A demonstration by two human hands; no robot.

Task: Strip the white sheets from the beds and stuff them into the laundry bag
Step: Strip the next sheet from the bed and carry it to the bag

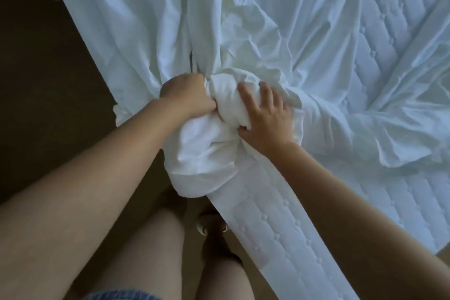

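Note:
A white sheet (pixel 267 39) lies loose and wrinkled over the bed, gathered into a thick wad (pixel 207 143) at the near corner of the mattress. My left hand (pixel 187 95) grips the bunched cloth in a fist at the wad's left side. My right hand (pixel 265 117) lies on the wad's right side, fingers spread over the cloth and thumb tucked under a fold. The wad hangs down past the mattress edge toward my legs. No laundry bag is in view.
The bare quilted mattress (pixel 401 39) shows at the right and along the near edge (pixel 280 238). Dark brown floor (pixel 48 92) lies to the left of the bed. My bare legs and one shoe (pixel 211 226) stand close to the mattress corner.

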